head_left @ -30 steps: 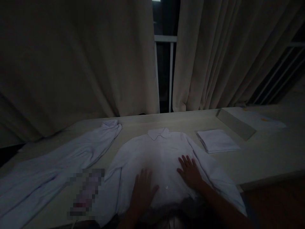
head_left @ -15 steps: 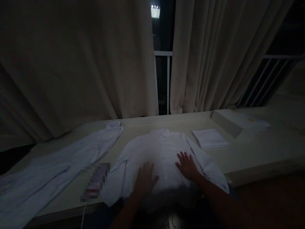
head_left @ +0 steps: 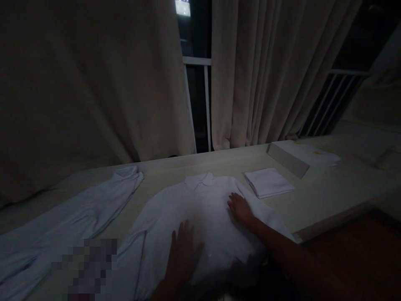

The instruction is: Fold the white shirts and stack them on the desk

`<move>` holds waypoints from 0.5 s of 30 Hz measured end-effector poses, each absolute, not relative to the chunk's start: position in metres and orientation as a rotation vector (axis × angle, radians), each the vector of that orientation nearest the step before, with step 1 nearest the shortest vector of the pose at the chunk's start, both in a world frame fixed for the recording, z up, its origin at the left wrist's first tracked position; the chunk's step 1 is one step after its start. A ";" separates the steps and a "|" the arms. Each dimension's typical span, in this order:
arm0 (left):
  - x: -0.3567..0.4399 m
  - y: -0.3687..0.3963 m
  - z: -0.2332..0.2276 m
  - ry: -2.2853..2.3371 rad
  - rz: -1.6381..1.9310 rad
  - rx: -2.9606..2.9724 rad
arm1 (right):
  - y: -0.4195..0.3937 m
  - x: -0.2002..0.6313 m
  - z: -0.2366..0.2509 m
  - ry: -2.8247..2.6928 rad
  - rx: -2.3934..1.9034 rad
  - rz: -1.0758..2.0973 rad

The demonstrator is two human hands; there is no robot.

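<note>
A white collared shirt [head_left: 200,209] lies spread out on the pale table [head_left: 319,196], collar pointing away from me. Over the lower left part of its front is my left hand [head_left: 184,246], fingers apart. My right hand [head_left: 240,209] lies on the upper right of the shirt front, near the shoulder, with its fingers stretched out. Neither hand grips the cloth. The shirt's lower hem falls in shadow close to my body and is hard to make out.
More white clothing [head_left: 81,209] lies lengthwise on the left. A folded white cloth [head_left: 268,182] sits right of the shirt, and beyond it a white box [head_left: 290,156]. Beige curtains [head_left: 150,83] hang behind the table. A pixelated object [head_left: 92,267] lies at the lower left.
The view has shifted, so the clothing sits further left. My right hand has slid slightly up the shirt toward the shoulder, its fingers closer together. My left hand stays over the left front.
</note>
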State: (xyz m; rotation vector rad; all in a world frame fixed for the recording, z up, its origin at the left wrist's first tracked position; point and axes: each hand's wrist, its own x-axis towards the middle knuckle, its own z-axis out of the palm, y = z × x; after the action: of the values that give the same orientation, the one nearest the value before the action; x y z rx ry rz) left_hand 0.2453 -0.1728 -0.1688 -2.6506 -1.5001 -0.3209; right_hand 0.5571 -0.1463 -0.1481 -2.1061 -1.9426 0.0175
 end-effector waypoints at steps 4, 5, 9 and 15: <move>0.301 -0.161 -0.164 -1.214 -0.413 -2.858 | -0.079 0.588 -0.131 -2.003 -2.133 0.014; 0.312 -0.158 -0.166 -1.191 -0.420 -2.892 | -0.064 0.593 -0.130 -2.031 -2.119 0.014; 0.327 -0.152 -0.174 -1.193 -0.424 -2.939 | -0.022 0.607 -0.147 -2.108 -2.099 0.039; 0.315 -0.152 -0.173 -1.223 -0.357 -2.961 | -0.007 0.634 -0.176 -2.089 -2.135 0.074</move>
State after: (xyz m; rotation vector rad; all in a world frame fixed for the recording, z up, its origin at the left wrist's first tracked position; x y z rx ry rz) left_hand 0.3150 -0.1521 -0.1733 -2.9611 -1.2233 -0.3568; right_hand 0.6344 -0.0068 -0.1762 -2.1352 -2.0887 0.0740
